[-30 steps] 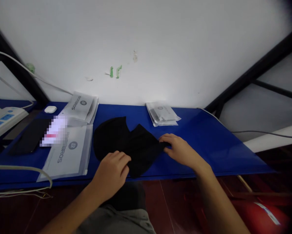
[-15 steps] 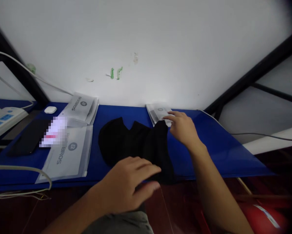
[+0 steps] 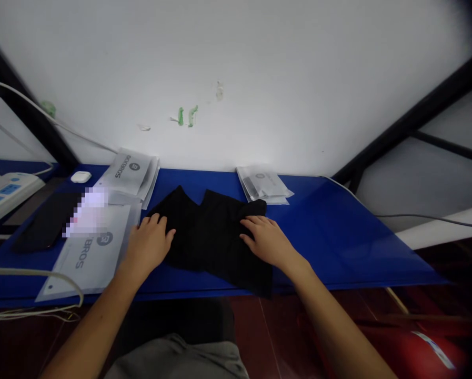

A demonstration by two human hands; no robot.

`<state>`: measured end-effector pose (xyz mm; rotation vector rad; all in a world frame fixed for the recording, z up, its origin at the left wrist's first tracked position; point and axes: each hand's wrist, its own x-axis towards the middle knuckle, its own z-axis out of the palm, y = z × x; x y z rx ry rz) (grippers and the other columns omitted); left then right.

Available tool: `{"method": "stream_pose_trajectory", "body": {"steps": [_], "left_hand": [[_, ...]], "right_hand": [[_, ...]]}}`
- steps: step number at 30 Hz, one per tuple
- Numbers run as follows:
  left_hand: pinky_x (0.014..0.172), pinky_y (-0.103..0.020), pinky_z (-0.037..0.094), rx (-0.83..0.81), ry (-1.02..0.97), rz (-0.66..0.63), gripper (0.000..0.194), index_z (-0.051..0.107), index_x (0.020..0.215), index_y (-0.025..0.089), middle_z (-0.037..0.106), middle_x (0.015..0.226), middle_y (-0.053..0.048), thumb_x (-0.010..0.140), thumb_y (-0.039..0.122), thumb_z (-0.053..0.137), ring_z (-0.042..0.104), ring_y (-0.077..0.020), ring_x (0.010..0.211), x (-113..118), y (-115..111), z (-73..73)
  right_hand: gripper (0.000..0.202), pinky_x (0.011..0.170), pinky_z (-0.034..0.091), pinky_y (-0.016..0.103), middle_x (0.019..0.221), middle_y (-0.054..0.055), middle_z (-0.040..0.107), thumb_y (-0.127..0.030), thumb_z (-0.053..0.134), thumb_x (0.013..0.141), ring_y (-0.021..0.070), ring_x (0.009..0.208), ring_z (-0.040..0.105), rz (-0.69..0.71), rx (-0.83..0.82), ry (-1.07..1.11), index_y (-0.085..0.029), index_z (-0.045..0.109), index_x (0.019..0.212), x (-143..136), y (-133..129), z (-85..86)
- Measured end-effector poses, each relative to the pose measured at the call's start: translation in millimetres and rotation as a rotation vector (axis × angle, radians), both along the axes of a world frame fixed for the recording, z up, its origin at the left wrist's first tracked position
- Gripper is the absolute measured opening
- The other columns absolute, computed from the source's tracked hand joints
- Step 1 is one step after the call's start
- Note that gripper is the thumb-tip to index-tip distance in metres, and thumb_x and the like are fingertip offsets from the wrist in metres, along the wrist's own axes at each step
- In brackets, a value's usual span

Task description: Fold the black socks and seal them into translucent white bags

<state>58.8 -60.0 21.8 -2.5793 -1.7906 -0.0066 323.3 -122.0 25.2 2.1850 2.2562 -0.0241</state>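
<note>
A black cloth balaclava (image 3: 210, 234) lies fairly flat across the blue table (image 3: 330, 237), its notched side toward the wall and one corner reaching the front edge. My left hand (image 3: 151, 242) rests palm down on its left end, fingers apart. On its right end lies my right hand (image 3: 269, 239), also palm down with the fingers loosely spread. Neither hand grips the cloth. Beside my left hand is a clear plastic zip bag (image 3: 96, 258) with printed lettering, partly covered by my wrist.
More printed zip bags (image 3: 131, 176) are behind on the left, and a small stack of bags (image 3: 264, 184) sits near the wall. A phone (image 3: 46, 221), a white earbud case (image 3: 81, 177), a power strip (image 3: 12, 192) and loose cables (image 3: 34, 272) occupy the left side.
My left hand has moved left and away from me onto the balaclava's left end. My right hand has come down and left onto the right end. The balaclava is spread flatter.
</note>
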Motion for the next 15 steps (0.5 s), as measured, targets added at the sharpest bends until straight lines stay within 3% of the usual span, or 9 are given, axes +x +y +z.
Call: {"method": "stream_pose_trajectory", "body": {"steps": [6, 11, 15], "left_hand": [[0.079, -0.043, 0.047, 0.067, 0.037, 0.137, 0.040, 0.064, 0.100, 0.009, 0.063, 0.099, -0.014, 0.095, 0.037, 0.036, 0.059, -0.0317, 0.098, 0.8, 0.0, 9.8], [0.084, -0.037, 0.047, 0.036, -0.068, -0.099, 0.042, 0.053, 0.125, 0.012, 0.057, 0.122, -0.013, 0.096, 0.037, 0.037, 0.053, -0.0276, 0.110, 7.9, 2.5, 0.7], [0.077, -0.036, 0.049, -0.025, 0.007, -0.075, 0.043, 0.056, 0.120, 0.011, 0.057, 0.118, -0.014, 0.095, 0.040, 0.038, 0.052, -0.0301, 0.110, 7.9, -2.2, -1.9]], "right_hand": [[0.036, 0.103, 0.037, 0.045, 0.133, 0.012, 0.056, -0.017, 0.047, 0.088, 0.0291, 0.121, 0.051, -0.132, 0.085, -0.070, -0.015, 0.059, 0.122, -5.7, 15.7, 0.9], [0.045, 0.094, 0.043, 0.045, 0.127, 0.018, 0.058, -0.042, 0.043, 0.094, 0.0335, 0.111, 0.057, -0.294, 0.054, -0.070, -0.011, 0.055, 0.124, -22.5, 14.3, 1.7], [0.052, 0.093, 0.043, 0.047, 0.123, 0.020, 0.059, -0.050, 0.041, 0.093, 0.0365, 0.114, 0.055, -0.271, -0.036, -0.085, -0.009, 0.055, 0.123, -28.8, 13.6, -4.5]]}}
